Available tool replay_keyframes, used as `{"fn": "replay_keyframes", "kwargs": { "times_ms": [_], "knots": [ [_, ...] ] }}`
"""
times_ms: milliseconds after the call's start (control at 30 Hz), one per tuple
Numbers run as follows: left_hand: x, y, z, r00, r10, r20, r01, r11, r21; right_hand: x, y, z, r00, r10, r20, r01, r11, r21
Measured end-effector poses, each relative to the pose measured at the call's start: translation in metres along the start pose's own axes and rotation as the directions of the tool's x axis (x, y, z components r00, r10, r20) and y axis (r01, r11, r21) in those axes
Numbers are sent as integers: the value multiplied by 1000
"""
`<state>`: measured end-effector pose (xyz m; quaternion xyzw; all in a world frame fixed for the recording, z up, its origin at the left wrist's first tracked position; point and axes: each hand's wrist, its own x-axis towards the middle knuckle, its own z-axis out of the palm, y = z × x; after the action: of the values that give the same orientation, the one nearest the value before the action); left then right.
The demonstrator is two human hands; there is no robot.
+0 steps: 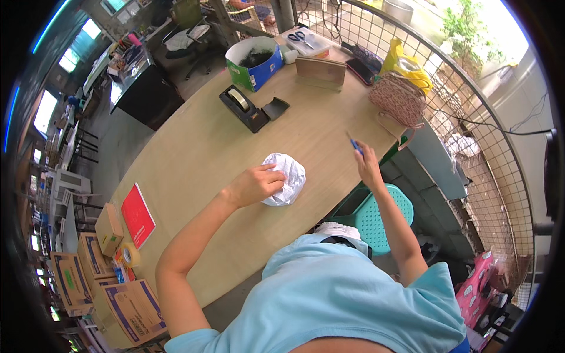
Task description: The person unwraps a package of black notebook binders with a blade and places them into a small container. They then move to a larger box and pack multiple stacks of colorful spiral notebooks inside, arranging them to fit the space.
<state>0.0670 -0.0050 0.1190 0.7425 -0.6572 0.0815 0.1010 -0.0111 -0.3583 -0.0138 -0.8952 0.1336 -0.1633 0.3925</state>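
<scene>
A round, crumpled white bundle (292, 183), wrapped in what looks like paper or thin plastic, rests on the wooden table (194, 159) in front of me. My left hand (259, 183) lies over its left side, fingers curled onto the wrapping. To the right, above the table's near edge, my right hand (368, 166) is closed around a slim blue-handled tool (355, 145). Its thin tip points up and left; I cannot make out its exact kind. Beyond the bundle stands a black tape dispenser (244, 109) with a roll of tape in it.
A green-and-blue box (254, 65), a tray with scissors (301, 40), a wooden block (321, 72), a phone (360, 70) and a patterned bag (399, 97) line the far edge. On the left lie a red notebook (138, 216) and cartons (132, 309). A turquoise stool (382, 217) stands right.
</scene>
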Motion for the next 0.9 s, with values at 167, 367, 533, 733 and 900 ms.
{"fn": "replay_keyframes", "kwargs": {
  "times_ms": [167,367,533,733,900],
  "knots": [
    [3,10,4,993,-49,-107,45,998,-41,-92,-143,-53,961,-256,102,232,952,202],
    [5,12,18,959,-47,-279,45,999,-12,-119,-182,-35,955,-282,86,286,958,-31],
    [3,18,25,926,-125,-356,136,991,7,-122,-190,-27,966,-230,120,240,967,-80],
    [-3,23,38,878,-215,-428,216,975,-46,-120,-196,-11,956,-289,47,293,939,-178],
    [-11,14,45,813,-322,-485,300,946,-127,-108,-192,8,987,-31,159,18,997,79]
  ]
}}
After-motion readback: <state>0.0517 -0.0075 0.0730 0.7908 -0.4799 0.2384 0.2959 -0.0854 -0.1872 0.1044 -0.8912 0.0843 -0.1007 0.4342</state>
